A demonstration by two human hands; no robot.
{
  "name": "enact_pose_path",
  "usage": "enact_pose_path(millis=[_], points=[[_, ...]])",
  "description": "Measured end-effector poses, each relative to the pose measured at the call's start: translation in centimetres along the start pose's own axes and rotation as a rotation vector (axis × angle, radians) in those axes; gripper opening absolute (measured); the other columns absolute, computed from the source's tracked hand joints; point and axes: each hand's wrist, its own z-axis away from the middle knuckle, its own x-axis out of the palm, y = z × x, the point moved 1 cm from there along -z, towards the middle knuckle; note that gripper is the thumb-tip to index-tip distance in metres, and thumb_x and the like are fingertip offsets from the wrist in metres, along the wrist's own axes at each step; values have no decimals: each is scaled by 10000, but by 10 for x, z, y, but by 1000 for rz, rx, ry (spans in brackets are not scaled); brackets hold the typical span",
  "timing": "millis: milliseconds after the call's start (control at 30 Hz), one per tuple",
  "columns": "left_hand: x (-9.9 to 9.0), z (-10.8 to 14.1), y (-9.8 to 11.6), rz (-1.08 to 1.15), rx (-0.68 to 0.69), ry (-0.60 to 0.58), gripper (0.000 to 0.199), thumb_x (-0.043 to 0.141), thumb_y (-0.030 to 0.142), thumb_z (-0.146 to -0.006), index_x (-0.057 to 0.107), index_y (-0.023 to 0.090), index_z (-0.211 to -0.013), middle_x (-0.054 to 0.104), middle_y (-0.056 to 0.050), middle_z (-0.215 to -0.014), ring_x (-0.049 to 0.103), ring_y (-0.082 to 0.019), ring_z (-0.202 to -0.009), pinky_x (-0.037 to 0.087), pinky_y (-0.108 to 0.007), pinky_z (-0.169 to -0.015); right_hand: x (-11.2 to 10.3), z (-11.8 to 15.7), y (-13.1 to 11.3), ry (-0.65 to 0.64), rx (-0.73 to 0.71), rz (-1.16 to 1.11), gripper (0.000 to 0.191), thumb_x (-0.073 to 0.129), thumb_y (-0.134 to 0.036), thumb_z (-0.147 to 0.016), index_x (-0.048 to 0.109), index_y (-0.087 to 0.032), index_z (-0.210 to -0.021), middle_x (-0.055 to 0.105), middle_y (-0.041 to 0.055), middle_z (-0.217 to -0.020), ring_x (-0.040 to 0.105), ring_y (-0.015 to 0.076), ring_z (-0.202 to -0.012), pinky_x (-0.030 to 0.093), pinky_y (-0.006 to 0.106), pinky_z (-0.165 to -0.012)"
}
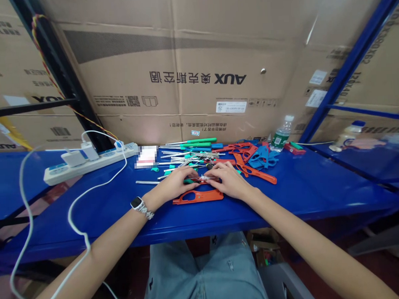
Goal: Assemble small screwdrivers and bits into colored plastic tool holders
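Note:
Close together over the middle of the blue table, my left hand [177, 183] and my right hand [232, 180] are both closed in a pinch. Between their fingertips is a small clear and reddish part [204, 179], mostly covered by the fingers. An orange plastic handle shell [206, 196] with a finger loop lies flat just below the hands. Behind them spreads a pile of metal rods [180, 158], several with green ends. Orange shells [260, 173] and blue shells [262, 157] lie to the right of that pile.
A white power strip [88, 166] with plugs stands at the left, its white cable [72, 203] running across the table and my left forearm. At the back right are a green-labelled bottle [281, 135] and a red box [294, 149]. Cardboard [181, 44] walls off the back.

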Motion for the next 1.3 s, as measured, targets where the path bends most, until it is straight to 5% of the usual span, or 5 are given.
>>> enact_pose_path(millis=[367, 867, 1300], points=[[0, 1, 1, -27, -7, -18, 163, 663, 348, -924, 670, 211, -1012, 693, -63, -1005, 660, -219, -949, 538, -377, -855, 5, -3, 9, 28, 20, -101, 231, 625, -356, -997, 773, -227, -1118, 640, 81, -1056, 594, 210, -951, 438, 361, -834], [1, 4, -1, -118, 40, -61, 243, 623, 336, -981, 720, 189, -1148, 657, -92, -1061, 646, -234, -988, 537, -381, -902, 2, 5, 4, -31, -34, 90, 320, 532, -271, -1036, 731, -262, -1286, 616, 113, -1087, 565, 250, -1061, 446, 422, -904], [2, 2, 4, -340, 179, -114, 311, 546, 336, -1029, 751, 196, -1215, 611, -100, -994, 593, -227, -905, 515, -358, -798, -5, 20, 2, -124, -13, 229, 452, 383, -457, -1082, 575, -328, -1471, 545, 116, -1457, 440, 319, -1319, 362, 548, -1069]])
